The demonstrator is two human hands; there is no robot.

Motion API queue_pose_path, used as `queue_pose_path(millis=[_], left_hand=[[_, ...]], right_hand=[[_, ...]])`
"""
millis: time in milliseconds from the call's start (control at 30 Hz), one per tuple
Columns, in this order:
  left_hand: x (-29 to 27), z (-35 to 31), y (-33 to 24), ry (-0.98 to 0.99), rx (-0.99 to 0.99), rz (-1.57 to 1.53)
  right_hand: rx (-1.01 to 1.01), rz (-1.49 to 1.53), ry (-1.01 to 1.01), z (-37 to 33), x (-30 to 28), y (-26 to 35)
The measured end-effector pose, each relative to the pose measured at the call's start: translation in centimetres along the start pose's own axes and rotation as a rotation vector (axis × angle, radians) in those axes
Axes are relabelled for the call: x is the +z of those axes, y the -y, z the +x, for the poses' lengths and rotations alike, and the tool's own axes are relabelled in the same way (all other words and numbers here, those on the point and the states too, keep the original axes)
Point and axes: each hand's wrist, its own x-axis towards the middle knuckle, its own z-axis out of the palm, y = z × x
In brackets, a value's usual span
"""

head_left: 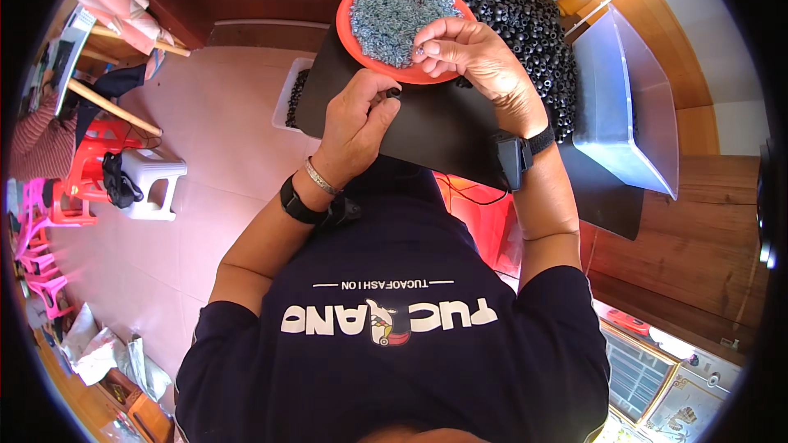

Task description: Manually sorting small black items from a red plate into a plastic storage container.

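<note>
Thumb and bent forefinger of the left hand (353, 119) were pressed nearly together on a hollow-looking black plastic piece (393, 93), with only the thickness of the piece between them and its dark end showing at the tips. The right hand (476, 57) had its thumb and forefinger closed in a fine pinch on a small silvery metal piece (420, 50), too tiny to be told as screw or spring, its other fingers curled loosely below. The two held pieces were near each other but apart, so the step in hand seemed to be matching one metal piece to one black piece; as judged from the pose, the next move called for bringing the tips together and lining the small part up with the black one, the left pinch steady. Under the right fingers lay the red-orange round dish (346, 33), heaped with similar metal pieces (398, 16). Beyond it, a large pile of black plastic pieces (525, 41) covered the far right of the dark tabletop (435, 127). Past that pile stood a translucent plastic bin (628, 107), tilted, while a white tub (283, 111) with more black pieces sat beside the table's left edge. Farther left were a white stool (156, 172) and another person's striped sleeve (37, 148).
</note>
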Motion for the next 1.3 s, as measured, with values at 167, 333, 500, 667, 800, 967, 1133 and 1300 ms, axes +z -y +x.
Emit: queue_pose_path(millis=[167,333,500,667,800,967,1133,1300], left_hand=[[0.1,0.1,-0.2,-0.030,-0.021,0.002],[0.2,0.0,-0.2,-0.051,-0.021,0.041],[0.3,0.0,-0.1,-0.050,0.011,0.055],[0.3,0.1,-0.3,-0.051,0.008,0.062],[0.3,0.1,-0.1,-0.043,0.014,0.063],[0.1,0.0,-0.1,-0.027,0.023,0.072],[0.2,0.0,0.1,-0.031,0.015,0.073],[0.4,0.1,0.1,-0.043,0.057,0.121]], right_hand=[[0.013,-0.017,0.114,-0.5,1.0,0.6],[-0.003,-0.018,0.174,-0.6,1.8,0.5],[0.018,-0.010,0.176,-0.4,2.0,0.0],[0.017,-0.018,0.199,-0.2,1.9,-0.3],[0.031,-0.017,0.214,-0.1,1.8,-0.3],[0.033,-0.034,0.188,-0.3,2.1,0.0],[0.032,-0.083,0.191,-0.4,2.4,0.1],[0.039,-0.121,0.213,-0.2,2.1,-0.1]])
